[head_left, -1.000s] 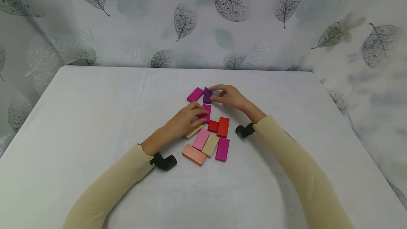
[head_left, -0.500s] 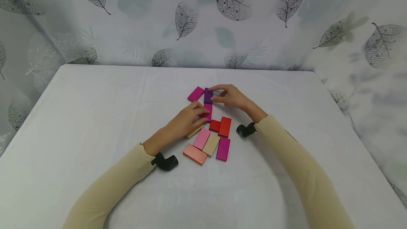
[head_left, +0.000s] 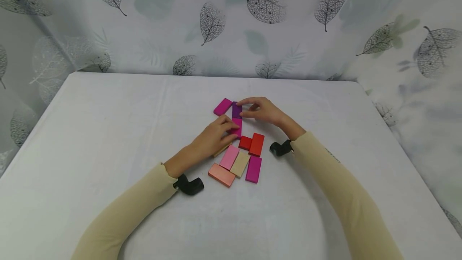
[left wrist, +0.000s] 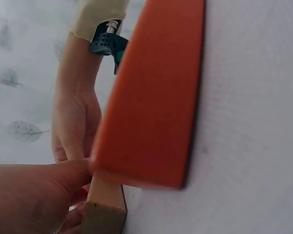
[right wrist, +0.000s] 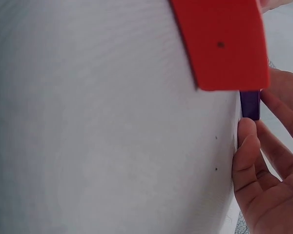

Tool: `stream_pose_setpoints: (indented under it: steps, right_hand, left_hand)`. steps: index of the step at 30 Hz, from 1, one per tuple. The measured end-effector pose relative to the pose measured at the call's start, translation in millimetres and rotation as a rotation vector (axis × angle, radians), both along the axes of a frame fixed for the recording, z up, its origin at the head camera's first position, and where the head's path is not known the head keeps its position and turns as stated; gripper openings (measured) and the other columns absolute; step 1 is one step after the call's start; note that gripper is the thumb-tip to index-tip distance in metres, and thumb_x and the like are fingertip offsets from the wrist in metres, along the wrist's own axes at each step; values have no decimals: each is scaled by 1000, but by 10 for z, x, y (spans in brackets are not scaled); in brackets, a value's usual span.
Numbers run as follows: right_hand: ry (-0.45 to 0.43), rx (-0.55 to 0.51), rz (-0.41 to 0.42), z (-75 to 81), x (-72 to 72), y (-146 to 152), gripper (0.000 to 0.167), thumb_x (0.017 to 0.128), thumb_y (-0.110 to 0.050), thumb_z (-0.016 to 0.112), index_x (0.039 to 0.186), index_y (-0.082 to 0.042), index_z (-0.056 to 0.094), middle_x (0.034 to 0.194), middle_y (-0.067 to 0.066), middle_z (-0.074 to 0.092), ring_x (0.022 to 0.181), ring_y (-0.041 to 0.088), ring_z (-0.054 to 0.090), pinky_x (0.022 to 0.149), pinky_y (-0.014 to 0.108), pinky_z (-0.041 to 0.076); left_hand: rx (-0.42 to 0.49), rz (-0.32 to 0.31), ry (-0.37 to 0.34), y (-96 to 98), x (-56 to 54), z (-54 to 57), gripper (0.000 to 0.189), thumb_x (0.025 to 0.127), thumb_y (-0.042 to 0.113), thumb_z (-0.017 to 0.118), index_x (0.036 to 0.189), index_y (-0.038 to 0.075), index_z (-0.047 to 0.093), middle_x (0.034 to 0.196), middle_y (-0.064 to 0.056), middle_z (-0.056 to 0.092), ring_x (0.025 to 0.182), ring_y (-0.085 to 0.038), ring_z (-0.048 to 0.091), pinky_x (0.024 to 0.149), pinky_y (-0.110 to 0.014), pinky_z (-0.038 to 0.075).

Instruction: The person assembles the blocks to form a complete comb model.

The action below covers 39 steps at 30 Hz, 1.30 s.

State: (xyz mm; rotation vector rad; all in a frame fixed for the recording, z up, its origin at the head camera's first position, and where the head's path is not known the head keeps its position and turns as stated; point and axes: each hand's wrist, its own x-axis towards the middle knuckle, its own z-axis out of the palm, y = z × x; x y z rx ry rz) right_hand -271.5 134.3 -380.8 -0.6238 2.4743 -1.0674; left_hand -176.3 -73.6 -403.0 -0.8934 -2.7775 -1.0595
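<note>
Small coloured wooden blocks lie in a cluster on the white table. My left hand (head_left: 211, 137) reaches over a magenta block (head_left: 237, 122) and pinches it between fingers and thumb. Just beyond, my right hand (head_left: 265, 111) holds a dark purple block (head_left: 236, 110), index finger at its far end and thumb at its near right side. These two blocks meet end to end. Another magenta block (head_left: 222, 106) lies slanted at the purple one's left. Under my left thumb a natural wood block (left wrist: 107, 204) partly shows. The right wrist view catches a red block (right wrist: 224, 44) close up.
Nearer me lie a small red block (head_left: 245, 143), a longer red block (head_left: 256, 144), a pink block (head_left: 229, 157), a tan block (head_left: 240, 164), a magenta block (head_left: 254, 169) and a salmon block (head_left: 221, 175). A leaf-print curtain (head_left: 144, 31) hangs behind the table (head_left: 108, 131).
My right hand has drawn the purple block slightly nearer, up against the end of the magenta block. My left hand stays on the magenta block. The head view has shifted a little.
</note>
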Motion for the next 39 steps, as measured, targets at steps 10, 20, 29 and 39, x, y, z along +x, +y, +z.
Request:
stream_pose_setpoints:
  steps: [10,20,29,39]
  right_hand:
    - [-5,-20,1,26,20,2,41,91,-18,70,130,-10,63,134,13,57,101,29,59,78,32,53]
    - [2,-37,26,5,14,30,41,90,-20,70,130,-11,64,132,12,58,100,28,58,78,33,51]
    - [21,-53,55,16,12,24,41,90,-18,70,129,-11,64,132,10,59,99,27,59,79,33,50]
    - [-1,-21,28,19,9,28,41,91,-17,70,131,-10,63,133,11,58,102,27,58,79,32,52]
  left_hand:
    - [29,-7,10,5,2,-8,30,91,14,69,118,0,68,113,-12,56,101,-22,60,90,-30,53]
    - [24,-3,-22,27,12,-2,31,92,16,69,119,1,67,114,-11,55,98,-20,58,86,-28,54]
    - [13,-4,-16,19,20,18,31,91,17,70,119,2,68,112,-10,56,97,-19,59,86,-28,54]
    - [1,1,-14,62,29,15,32,92,16,68,120,0,67,108,-10,55,96,-18,58,85,-27,53]
